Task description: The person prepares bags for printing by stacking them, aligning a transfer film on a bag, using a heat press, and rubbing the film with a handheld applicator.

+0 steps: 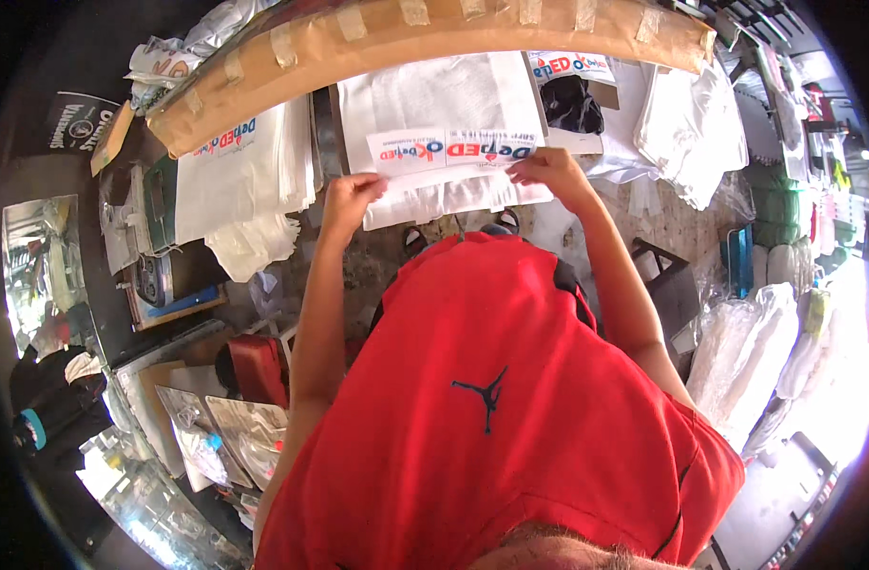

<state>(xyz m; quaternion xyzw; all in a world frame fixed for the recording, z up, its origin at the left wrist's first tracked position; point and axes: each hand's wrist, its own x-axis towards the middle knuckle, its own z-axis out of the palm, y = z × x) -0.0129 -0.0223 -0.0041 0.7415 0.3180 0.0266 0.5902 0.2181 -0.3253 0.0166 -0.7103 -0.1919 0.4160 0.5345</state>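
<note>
A white sheet (434, 95), which looks like thin fabric or plastic, lies flat under a long taped brown bar, with its near end hanging toward me. Across its near part runs a pale strip printed in red and blue (453, 150). At the strip's left end, my left hand (355, 197) is closed, pinching the edge between thumb and fingers. My right hand (551, 175) pinches the right end the same way, slightly farther from me. Between my hands the strip stretches nearly straight.
The taped brown bar (434, 33) arches across the far side. Stacks of white sheets hang at the left (244, 171) and right (686, 133). A black plastic piece (572, 103) lies right of the work. Plastic-wrapped bundles (748, 351) stand at the right, a red box (258, 370) at the lower left.
</note>
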